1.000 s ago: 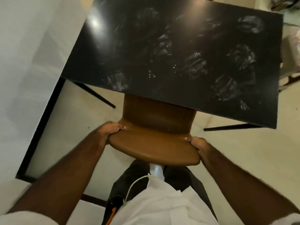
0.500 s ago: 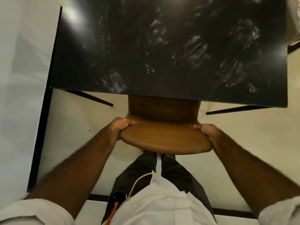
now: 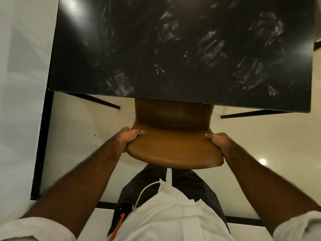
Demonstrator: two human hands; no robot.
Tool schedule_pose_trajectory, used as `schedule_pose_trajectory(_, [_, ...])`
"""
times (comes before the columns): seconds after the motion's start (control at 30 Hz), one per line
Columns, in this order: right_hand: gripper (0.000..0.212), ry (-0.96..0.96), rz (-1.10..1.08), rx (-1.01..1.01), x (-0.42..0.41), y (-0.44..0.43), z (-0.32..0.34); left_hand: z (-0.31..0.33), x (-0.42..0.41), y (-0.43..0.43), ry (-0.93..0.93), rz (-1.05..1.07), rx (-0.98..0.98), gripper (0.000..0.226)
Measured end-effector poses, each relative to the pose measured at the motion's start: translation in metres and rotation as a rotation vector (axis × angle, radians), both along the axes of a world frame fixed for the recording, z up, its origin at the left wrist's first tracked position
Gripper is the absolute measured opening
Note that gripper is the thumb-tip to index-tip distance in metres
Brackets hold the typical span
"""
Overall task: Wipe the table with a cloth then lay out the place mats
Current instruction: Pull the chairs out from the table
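Note:
A black table (image 3: 173, 49) fills the upper part of the head view, its glossy top streaked with pale smears. A brown chair (image 3: 173, 148) stands at the near edge, its seat partly tucked under the tabletop. My left hand (image 3: 127, 137) grips the left side of the chair's backrest, thumb on top. My right hand (image 3: 219, 140) grips the right side of the backrest the same way. No cloth or place mat is in view.
A white wall (image 3: 22, 84) runs along the left, close to the table's left edge. Two black table legs (image 3: 97, 100) slant out over the pale floor (image 3: 269, 145). A dark floor strip (image 3: 41, 136) borders the wall.
The chair has slid forward, further under the table, with both hands still gripping its backrest. The view has squared up to the table's near edge.

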State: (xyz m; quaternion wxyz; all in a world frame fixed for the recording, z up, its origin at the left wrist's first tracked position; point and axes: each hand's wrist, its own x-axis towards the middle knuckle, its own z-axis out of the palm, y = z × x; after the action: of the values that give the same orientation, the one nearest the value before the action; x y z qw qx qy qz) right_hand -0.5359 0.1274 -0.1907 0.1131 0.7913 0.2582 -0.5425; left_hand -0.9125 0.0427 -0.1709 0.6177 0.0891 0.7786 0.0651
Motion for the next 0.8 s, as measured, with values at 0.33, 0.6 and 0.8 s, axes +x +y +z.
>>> schedule_pose_trajectory(0.33, [0.131,-0.003,1.030,0.207,-0.021,-0.049,0.058,0.050,0.023,-0.020,0.121,-1.391,0.397,0.133])
schedule_pose_trajectory(0.6, [0.099,-0.077,1.474,0.292,-0.040,-0.088,0.088,0.069,0.067,-0.036,0.343,-1.724,0.330,0.090])
schedule_pose_trajectory(0.8, [0.091,-0.089,1.486,0.286,-0.041,-0.091,0.086,0.068,0.073,-0.042,0.381,-1.764,0.310,0.088])
